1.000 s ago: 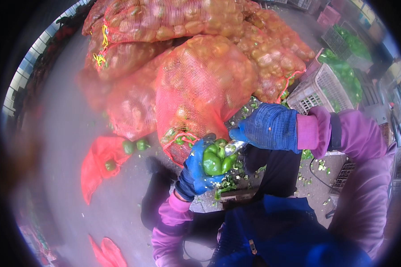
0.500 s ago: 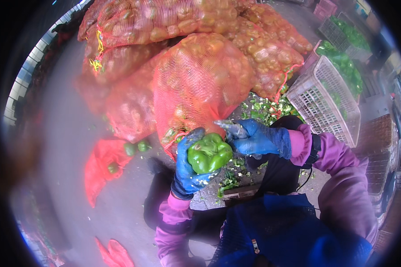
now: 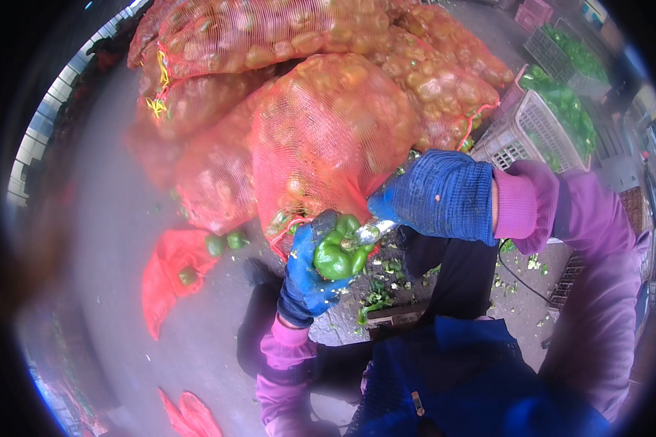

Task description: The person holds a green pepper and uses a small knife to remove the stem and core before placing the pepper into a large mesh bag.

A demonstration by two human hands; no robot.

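We see our left hand point(image 3: 304, 282) cupping a green pepper point(image 3: 334, 258), grip wrapped around its side, near the mouth of a large red mesh sack point(image 3: 332, 120) full of rounded produce. Our right hand point(image 3: 439, 197) has its grip closed on a metal tool point(image 3: 378, 230) at the pepper's stem end. A pale crate point(image 3: 509, 143) and a gray crate point(image 3: 547, 56) hold green produce.

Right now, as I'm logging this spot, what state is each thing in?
Left hand, gloved, closed round the green pepper
Right hand, gloved, gripping the metal tool
Green pepper, stem end showing
Metal tool, tip at the pepper
Front mesh sack, bulging
Red mesh bag, lying slack
Pale crate, loaded
Green scraps, scattered
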